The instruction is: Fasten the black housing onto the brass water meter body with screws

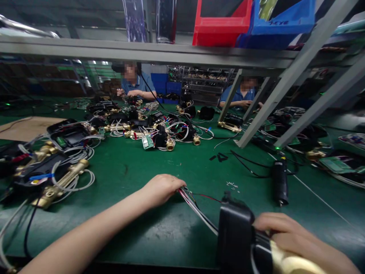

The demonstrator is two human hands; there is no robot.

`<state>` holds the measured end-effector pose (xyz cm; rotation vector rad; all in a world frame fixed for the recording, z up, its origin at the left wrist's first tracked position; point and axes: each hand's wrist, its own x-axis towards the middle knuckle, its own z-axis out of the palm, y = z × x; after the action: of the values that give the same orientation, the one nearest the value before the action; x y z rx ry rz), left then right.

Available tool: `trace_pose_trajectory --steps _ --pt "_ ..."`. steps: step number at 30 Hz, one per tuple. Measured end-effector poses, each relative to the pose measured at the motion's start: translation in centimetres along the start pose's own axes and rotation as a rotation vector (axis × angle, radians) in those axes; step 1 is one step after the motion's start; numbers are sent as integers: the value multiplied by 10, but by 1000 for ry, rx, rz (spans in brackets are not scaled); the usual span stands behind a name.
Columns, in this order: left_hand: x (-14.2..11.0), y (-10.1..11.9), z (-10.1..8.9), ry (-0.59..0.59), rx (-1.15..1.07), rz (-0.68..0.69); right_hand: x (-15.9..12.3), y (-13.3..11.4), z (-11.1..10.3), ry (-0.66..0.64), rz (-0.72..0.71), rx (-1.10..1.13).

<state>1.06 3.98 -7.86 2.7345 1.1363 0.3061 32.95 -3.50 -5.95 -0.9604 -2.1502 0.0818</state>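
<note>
My left hand [162, 187] is closed near the middle of the green bench mat [159, 163], pinching a bundle of thin wires [196, 208] that runs down to a black plastic housing [235, 232]. My right hand [296, 238] lies at the bottom right, fingers wrapped round the brass fitting [288, 262] attached to that housing. The housing stands on the mat's front edge, partly cut off by the frame.
Brass-and-black assemblies with white cables [54, 171] pile up at the left and across the middle [159, 133]. A black electric screwdriver [281, 179] lies to the right. Grey shelf struts [273, 99] slant down there. Two people in blue shirts [137, 85] work at the far side.
</note>
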Motion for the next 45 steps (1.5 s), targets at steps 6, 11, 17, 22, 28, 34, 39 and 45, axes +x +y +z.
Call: trace_pose_trajectory --steps 6,11,17,22,28,34,39,45 --pt "37 -27 30 89 123 223 40 -53 48 -291 -460 -228" --pt "42 -31 45 125 207 290 46 -60 83 -459 -308 -244" --pt "47 -27 56 78 284 212 77 -67 88 -862 -31 -321" --pt "25 -13 49 35 284 47 70 -59 67 -509 -169 -142" --pt "-63 24 35 -23 -8 -204 2 -39 31 -34 34 18" --pt "-74 74 74 83 -436 -354 -39 -48 71 -12 123 61" --pt "-48 84 91 289 -496 -405 -44 -55 84 -53 192 -19" --pt "-49 81 105 367 -466 -417 -27 -65 88 39 29 -192"
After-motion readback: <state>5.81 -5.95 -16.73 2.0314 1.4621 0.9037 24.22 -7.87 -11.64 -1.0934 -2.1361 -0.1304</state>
